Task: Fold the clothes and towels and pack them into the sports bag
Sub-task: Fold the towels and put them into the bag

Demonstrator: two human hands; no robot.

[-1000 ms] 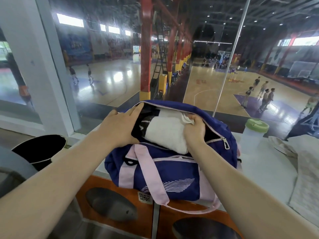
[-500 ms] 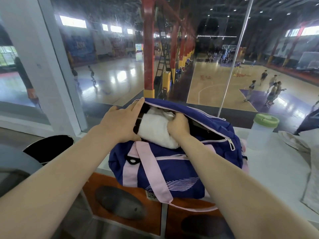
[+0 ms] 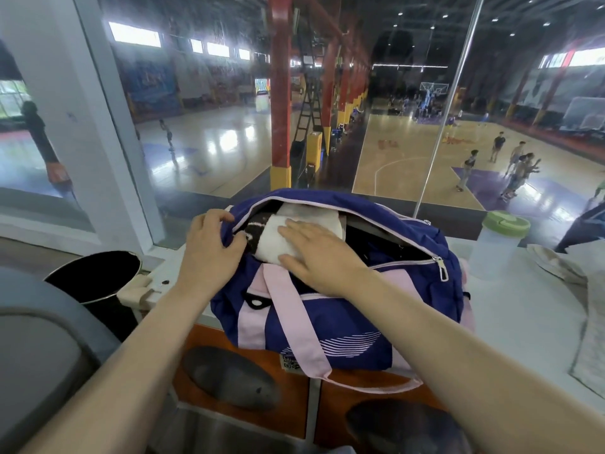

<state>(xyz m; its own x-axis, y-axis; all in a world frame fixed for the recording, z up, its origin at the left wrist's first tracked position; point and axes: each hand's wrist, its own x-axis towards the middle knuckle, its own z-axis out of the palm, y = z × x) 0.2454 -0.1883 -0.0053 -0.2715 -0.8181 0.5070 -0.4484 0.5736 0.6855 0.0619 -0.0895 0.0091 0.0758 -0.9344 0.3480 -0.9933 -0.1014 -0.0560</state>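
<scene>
- Orange cabinet front (image 3: 248,355): below the edge of the surface, nearest the viewer, with dark oval recesses and a small QR sticker (image 3: 291,362) under the bag.
- Grey chair back (image 3: 39,348): lower left; a black round bin (image 3: 95,276) stands just beyond it.
- Sports bag (image 3: 343,322): navy with pink straps and a white swoosh of lines on its front; it sits on the white surface (image 3: 523,309) at its near edge, main zip open, a silver zip pull (image 3: 442,268) hanging at the right end.
- Left hand (image 3: 209,253): fingers curled over the left rim of the bag's opening, gripping the fabric and holding it apart.
- Right hand (image 3: 314,253): flat, fingers straight and spread, pressing down on the folded white towel (image 3: 288,234).
- Folded white towel: lodged in the bag's opening, partly inside, touching a dark garment (image 3: 257,232) with white marks at its left.
- Pale cloth (image 3: 586,309): spread on the surface to the right of the bag, well apart from it.
- Translucent bottle (image 3: 497,247) with a green lid: upright on the surface, right of the bag, near the glass.
- Glass wall (image 3: 409,126): behind the surface; beyond it a basketball hall with red columns (image 3: 280,93) and several players on the courts.
</scene>
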